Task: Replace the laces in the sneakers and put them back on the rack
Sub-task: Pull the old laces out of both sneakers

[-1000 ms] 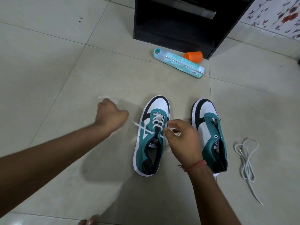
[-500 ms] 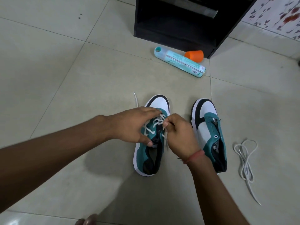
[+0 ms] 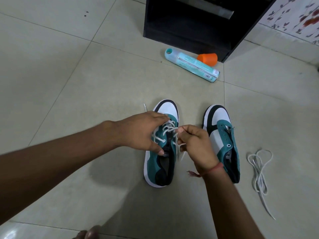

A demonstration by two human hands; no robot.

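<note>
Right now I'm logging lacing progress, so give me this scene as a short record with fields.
left sneaker: partly laced with a white lace, upper eyelets not yet threaded
right sneaker: unlaced, eyelets empty
spare lace: loose on the floor, right of the right sneaker
left hand: rests on the left sneaker's laced part
right hand: fingers pinch a lace end
rack: black, beyond the sneakers
also there: teal spray can, orange cap

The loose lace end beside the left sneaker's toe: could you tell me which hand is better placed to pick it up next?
Probably the left hand: it rests on the laced sneaker nearest the loose lace end, while the right hand is pinching the other lace strand.
</note>
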